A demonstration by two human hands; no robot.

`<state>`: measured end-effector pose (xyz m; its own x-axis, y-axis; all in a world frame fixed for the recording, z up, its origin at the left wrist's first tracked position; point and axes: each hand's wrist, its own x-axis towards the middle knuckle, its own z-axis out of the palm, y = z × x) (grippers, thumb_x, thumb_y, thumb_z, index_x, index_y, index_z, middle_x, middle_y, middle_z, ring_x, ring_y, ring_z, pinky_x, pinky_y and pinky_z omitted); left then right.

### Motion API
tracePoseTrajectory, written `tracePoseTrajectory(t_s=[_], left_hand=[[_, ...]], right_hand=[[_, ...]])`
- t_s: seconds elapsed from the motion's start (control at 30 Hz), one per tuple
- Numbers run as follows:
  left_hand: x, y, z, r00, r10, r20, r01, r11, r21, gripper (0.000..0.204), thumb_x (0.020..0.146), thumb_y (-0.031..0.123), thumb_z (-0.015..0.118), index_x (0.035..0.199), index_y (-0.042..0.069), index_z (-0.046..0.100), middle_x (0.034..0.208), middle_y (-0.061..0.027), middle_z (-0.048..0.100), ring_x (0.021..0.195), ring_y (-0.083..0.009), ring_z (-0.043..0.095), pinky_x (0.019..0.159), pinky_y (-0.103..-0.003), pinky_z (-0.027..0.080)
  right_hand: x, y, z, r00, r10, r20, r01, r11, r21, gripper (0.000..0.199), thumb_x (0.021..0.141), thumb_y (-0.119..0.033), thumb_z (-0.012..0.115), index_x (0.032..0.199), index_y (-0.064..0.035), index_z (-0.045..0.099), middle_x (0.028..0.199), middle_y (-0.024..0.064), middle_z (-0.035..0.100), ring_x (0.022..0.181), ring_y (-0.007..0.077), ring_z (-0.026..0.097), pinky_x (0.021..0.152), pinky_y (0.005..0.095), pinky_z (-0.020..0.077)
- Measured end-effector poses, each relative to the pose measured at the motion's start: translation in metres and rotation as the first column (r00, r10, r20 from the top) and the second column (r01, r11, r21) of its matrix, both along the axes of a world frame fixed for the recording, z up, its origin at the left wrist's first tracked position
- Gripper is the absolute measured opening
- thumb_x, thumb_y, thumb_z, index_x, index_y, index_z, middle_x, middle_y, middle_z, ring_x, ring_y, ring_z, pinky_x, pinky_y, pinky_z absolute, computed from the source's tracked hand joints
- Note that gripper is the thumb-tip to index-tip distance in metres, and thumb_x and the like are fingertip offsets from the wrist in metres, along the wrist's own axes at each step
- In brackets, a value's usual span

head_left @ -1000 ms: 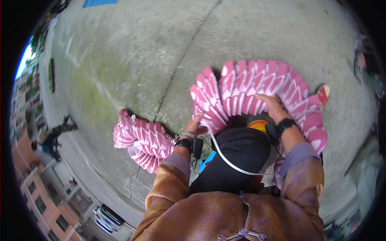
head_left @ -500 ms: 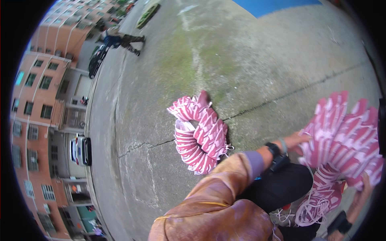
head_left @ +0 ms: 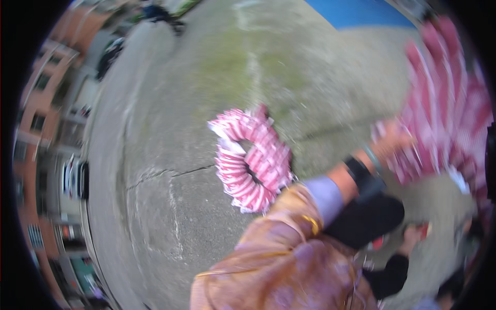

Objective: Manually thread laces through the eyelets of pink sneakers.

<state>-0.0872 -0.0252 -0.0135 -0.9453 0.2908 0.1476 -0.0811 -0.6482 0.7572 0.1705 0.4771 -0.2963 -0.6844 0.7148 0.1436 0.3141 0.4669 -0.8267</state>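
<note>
My left hand is closed on the near edge of a long, curved stack of pink and white shoe uppers, nested one into another. The stack is held up off the ground at the right, smeared by motion. My right hand cannot be made out clearly; the lower right edge is blurred and partly behind the stack. A second stack of the same uppers lies curled into a ring on the concrete, left of my left forearm.
Cracked concrete with a mossy patch spreads ahead. A blue sheet or surface lies at the far right. Along the left stand a parked car and brick-coloured buildings. A person is at the top left. My dark-clad knee is below my arm.
The held stack has gone up and away from me, with my left hand moving along with it. The laced shoe part beneath it no longer shows there. The view has shifted.
</note>
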Motion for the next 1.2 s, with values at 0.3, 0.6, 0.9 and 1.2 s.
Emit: tracePoseTrajectory(t_s=[0.3, 0.6, 0.9, 1.2], left_hand=[[0.029, -0.082, 0.021, 0.981, 0.141, 0.130, -0.126, 0.985, -0.115, 0.038, 0.079, 0.036, 0.056, 0.100, 0.004, 0.053, 0.088, -0.0039, 0.059, 0.074, -0.0110, 0.057, 0.060, -0.024, 0.049], [0.087, -0.086, -0.048, 0.905, -0.056, 0.421, 0.171, 0.956, -0.239, 0.041, 0.084, 0.040, 0.046, 0.096, 0.001, 0.053, 0.072, -0.0063, 0.060, 0.050, -0.0127, 0.056, 0.039, -0.022, 0.043], [0.110, -0.100, -0.176, 0.656, -0.060, 0.753, 0.311, 0.930, -0.196, 0.064, 0.078, 0.054, 0.047, 0.123, 0.008, 0.042, 0.118, -0.0082, 0.052, 0.107, -0.0212, 0.050, 0.092, -0.037, 0.038], [0.122, -0.172, -0.229, 0.825, 0.267, 0.499, 0.501, 0.064, -0.863, 0.075, 0.075, 0.061, 0.041, 0.111, -0.005, 0.051, 0.113, -0.0260, 0.050, 0.110, -0.0357, 0.046, 0.095, -0.035, 0.033]], right_hand=[[-0.215, -0.229, 0.423, 0.714, 0.405, -0.571, -0.690, 0.542, -0.479, 0.022, 0.076, -0.006, 0.060, 0.096, 0.0020, 0.059, 0.099, 0.0090, 0.060, 0.095, 0.0156, 0.055, 0.092, 0.0295, 0.0365], [-0.183, -0.267, 0.386, 0.780, 0.531, -0.331, -0.615, 0.550, -0.565, 0.024, 0.072, -0.006, 0.064, 0.093, 0.0022, 0.060, 0.090, 0.0082, 0.062, 0.081, 0.0146, 0.059, 0.078, 0.0274, 0.0443], [-0.181, -0.326, 0.291, 0.777, 0.624, -0.086, -0.525, 0.567, -0.635, 0.028, 0.067, -0.012, 0.068, 0.091, 0.0008, 0.061, 0.085, 0.0066, 0.062, 0.079, 0.0142, 0.058, 0.073, 0.0286, 0.0456], [-0.168, -0.347, 0.217, 0.733, 0.680, -0.006, -0.390, 0.414, -0.823, 0.031, 0.065, -0.008, 0.067, 0.094, -0.0001, 0.060, 0.087, 0.0064, 0.062, 0.080, 0.0158, 0.059, 0.075, 0.0289, 0.0456]])
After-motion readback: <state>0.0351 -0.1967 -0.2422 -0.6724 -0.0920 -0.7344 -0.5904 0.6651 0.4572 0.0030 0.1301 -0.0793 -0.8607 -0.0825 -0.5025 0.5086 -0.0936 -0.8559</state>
